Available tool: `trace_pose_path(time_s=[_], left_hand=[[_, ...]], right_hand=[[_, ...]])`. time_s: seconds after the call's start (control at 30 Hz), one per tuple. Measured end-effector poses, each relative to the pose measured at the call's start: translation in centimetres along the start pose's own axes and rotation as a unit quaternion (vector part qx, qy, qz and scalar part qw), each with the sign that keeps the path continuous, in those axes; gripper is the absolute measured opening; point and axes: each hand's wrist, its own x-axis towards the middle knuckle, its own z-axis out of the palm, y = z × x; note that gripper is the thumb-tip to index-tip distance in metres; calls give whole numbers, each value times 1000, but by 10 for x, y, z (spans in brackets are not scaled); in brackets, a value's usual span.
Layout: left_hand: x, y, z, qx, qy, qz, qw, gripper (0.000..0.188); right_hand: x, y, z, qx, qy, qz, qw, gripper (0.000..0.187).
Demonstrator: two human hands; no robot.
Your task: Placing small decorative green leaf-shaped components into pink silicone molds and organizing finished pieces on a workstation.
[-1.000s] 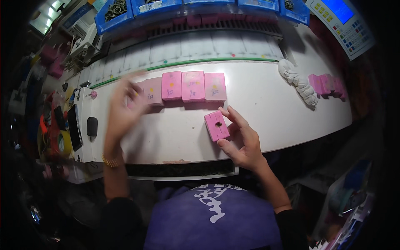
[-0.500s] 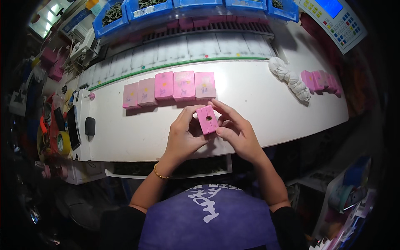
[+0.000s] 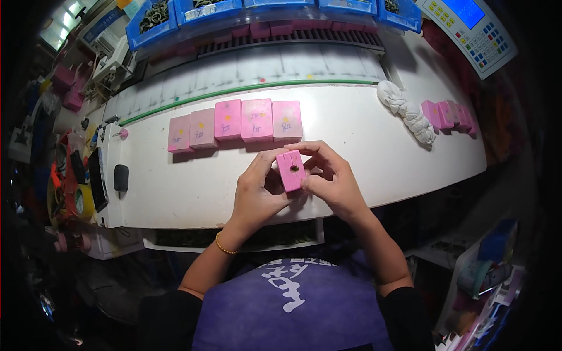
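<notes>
Both hands hold one small pink block above the white table, near its front edge. Its upper face has a dark round hole in the middle and thin lines across it. My left hand grips the block's left side, with the fingers partly hidden behind it. My right hand has its thumb on the lower right edge and its index finger bent over the far end. Just beyond my hands stands a row of several larger pink blocks with handwritten marks and yellow dots.
A pale belt with coloured dots runs behind a green strip. Blue bins of small parts stand at the back. Right: a twisted white cloth, more pink blocks, a keypad device. Left: a small black object.
The coloured dots on the belt have slid left. My right index finger has bent closer over the block's far end, and the block has turned slightly. The row of blocks stays in place.
</notes>
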Motion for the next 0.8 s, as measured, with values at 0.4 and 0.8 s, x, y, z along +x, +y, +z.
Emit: trace_pose_path(time_s=[0.4,0.8], left_hand=[[-3,6,12,29,12,32,999,58],[6,29,2,111,-74,26,991,63]], right_hand=[[-18,25,-5,318,173,-75,929,38],[-13,12,-19,174,11,-15,985,31]])
